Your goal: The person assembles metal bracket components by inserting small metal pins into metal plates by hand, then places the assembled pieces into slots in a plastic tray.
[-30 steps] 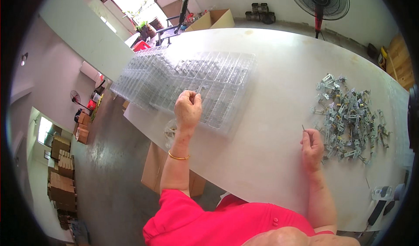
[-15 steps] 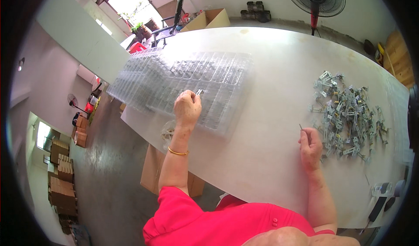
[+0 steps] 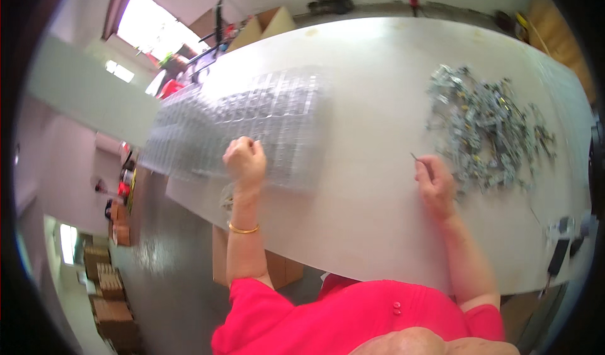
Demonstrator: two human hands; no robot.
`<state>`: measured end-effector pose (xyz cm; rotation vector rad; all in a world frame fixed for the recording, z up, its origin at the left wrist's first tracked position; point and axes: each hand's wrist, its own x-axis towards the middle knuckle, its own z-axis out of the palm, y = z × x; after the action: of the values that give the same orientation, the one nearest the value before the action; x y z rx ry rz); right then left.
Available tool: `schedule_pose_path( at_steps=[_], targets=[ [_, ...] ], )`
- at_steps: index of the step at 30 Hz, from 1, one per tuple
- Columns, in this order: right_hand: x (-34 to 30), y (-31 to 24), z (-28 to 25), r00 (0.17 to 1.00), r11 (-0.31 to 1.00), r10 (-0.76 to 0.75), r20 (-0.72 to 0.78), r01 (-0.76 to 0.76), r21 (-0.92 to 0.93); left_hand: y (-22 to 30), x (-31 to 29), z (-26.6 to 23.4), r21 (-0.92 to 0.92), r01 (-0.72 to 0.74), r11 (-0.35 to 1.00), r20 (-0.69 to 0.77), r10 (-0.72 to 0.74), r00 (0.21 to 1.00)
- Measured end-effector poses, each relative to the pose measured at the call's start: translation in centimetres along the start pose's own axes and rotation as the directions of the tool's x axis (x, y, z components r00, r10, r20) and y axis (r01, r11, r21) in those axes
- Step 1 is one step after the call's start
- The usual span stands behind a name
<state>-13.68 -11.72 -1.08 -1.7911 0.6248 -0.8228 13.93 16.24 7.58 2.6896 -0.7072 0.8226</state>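
Note:
My left hand (image 3: 246, 162), blurred by motion, is closed above the near part of a clear plastic compartment tray (image 3: 296, 166). Whatever its fingers hold is hidden. Rows of small grey metal parts fill the tray's compartments, and a second clear tray (image 3: 170, 134) adjoins it on the left. My right hand (image 3: 436, 183) rests by the table with thumb and forefinger pinching a thin dark metal pin (image 3: 413, 156). Just to its right lies a loose heap of small silvery metal brackets (image 3: 491, 128), some with yellowish bits.
The trays and heap share a pale table (image 3: 365, 229). A black-handled tool (image 3: 557, 257) and a clear tape roll (image 3: 561, 227) lie near its right edge. Under the near left edge stands a cardboard box (image 3: 283, 268); a fan and an open carton (image 3: 261, 27) stand beyond the far edge.
The whole view has shifted with my head. The silvery part seen at my left fingertips is out of sight now, and that hand sits slightly nearer me over the tray. My right hand keeps its pin.

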Motion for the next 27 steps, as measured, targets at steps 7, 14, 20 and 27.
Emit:
schedule_pose_path(
  at_steps=[7, 14, 20, 27],
  targets=[
    [-0.1, 0.3, 0.0, 0.998, 0.998, 0.030, 0.054, -0.033, 0.060, 7.1, -2.2, -3.7, -0.335, -0.070, 0.940, 0.004, 0.076, 0.997],
    [-0.9, 0.6, 0.3, 0.952, 0.963, -0.262, 0.156, 0.268, -0.020, 17.6, -3.9, -2.4, -0.639, -0.257, 0.725, 0.059, 0.379, 0.924],
    [-1.3, 2.1, 0.8, 0.824, 0.875, -0.419, 0.381, 0.479, -0.074, 26.6, -5.5, -2.0, -0.728, -0.537, 0.425, -0.091, 0.718, 0.690],
    [-1.2, 3.6, 2.8, 0.885, 0.938, -0.330, 0.327, 0.269, 0.218, 32.9, -7.5, 1.3, -0.775, -0.460, 0.433, 0.078, 0.788, 0.610]
  ],
)
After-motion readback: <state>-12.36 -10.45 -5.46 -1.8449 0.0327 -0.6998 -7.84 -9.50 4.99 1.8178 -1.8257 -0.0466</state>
